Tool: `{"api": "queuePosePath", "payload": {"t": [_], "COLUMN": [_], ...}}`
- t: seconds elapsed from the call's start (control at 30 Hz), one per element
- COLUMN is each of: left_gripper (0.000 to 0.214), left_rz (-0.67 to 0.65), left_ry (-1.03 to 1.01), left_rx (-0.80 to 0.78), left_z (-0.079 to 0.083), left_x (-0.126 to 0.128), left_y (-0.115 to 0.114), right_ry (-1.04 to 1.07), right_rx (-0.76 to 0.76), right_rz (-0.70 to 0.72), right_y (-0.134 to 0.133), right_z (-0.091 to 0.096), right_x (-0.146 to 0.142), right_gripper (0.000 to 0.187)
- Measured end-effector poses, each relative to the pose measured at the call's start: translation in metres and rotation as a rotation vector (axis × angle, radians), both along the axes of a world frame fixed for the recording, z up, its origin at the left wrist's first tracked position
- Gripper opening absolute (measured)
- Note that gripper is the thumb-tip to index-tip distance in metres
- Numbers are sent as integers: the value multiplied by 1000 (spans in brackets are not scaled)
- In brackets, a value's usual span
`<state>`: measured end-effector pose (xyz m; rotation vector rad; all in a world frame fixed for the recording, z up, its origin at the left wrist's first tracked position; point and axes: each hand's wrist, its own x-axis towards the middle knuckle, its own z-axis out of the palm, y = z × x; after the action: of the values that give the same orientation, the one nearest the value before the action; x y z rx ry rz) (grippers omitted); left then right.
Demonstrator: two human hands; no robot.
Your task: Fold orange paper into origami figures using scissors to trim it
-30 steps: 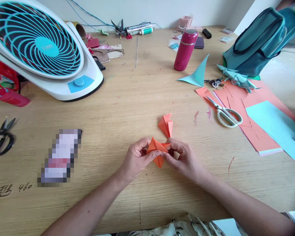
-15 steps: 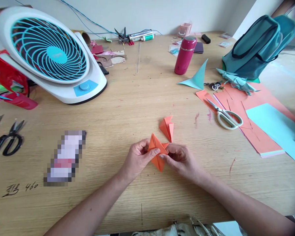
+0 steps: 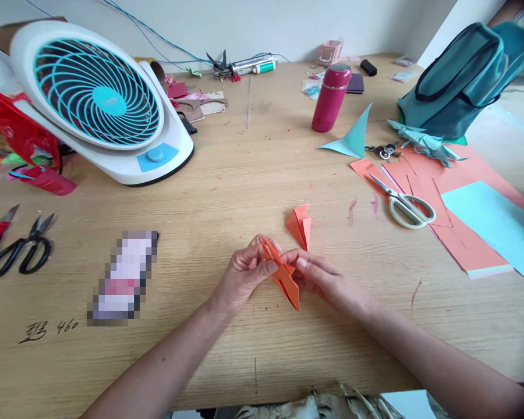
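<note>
A piece of folded orange paper [image 3: 289,286] is tilted nearly on edge above the table, its layers slightly parted at the lower end. My left hand [image 3: 247,270] pinches its upper left part between thumb and fingers. At the other side, my right hand [image 3: 323,276] has its thumb and fingers on a small side flap of the same paper; part of that grip is hidden. Just beyond my hands lies a second folded orange paper piece [image 3: 299,226], flat on the wood.
White-handled scissors [image 3: 408,208] rest on orange sheets [image 3: 458,244] at right. Behind them are a teal bag [image 3: 449,87], keys [image 3: 384,152], a teal folded paper [image 3: 351,139] and a magenta bottle [image 3: 330,99]. Leftward are a fan [image 3: 109,105], black scissors [image 3: 24,247] and a blurred-out phone-like object [image 3: 124,276].
The held orange paper has turned from facing me flat to nearly edge-on. My right fingers have shifted round its side flap. The view has swung slightly left.
</note>
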<state>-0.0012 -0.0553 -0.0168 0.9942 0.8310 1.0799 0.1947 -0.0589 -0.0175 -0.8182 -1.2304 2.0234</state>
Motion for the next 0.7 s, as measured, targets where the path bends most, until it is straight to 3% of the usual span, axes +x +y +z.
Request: {"api": "queuePosePath", "payload": {"t": [0.1,0.17,0.3,0.5,0.57,0.7], "left_gripper": [17,20,25,37,36,24], "left_rz": [-72,-87,-58,-41,-40,28], "left_ry": [-59,-61,-23,-39,18,141], "left_rx": [-7,34,48,-32,-38,-3], "left_z": [2,2,-2,-6,-8,-11], "left_x": [0,0,3,7,7,5], "left_y": [-2,-2,-1,1,1,2], "right_ry": [43,68,52,-10,-31,-116], "right_rx": [-90,-121,-195,-158,-138,-22], "right_rz": [150,174,-28,-394,-430,-362], "right_y": [0,-1,0,4,3,0], "right_z": [4,5,2,-9,-11,-13], "right_x": [-4,-6,-7,-5,-5,-6], "right_gripper": [40,40,39,42,42,41]}}
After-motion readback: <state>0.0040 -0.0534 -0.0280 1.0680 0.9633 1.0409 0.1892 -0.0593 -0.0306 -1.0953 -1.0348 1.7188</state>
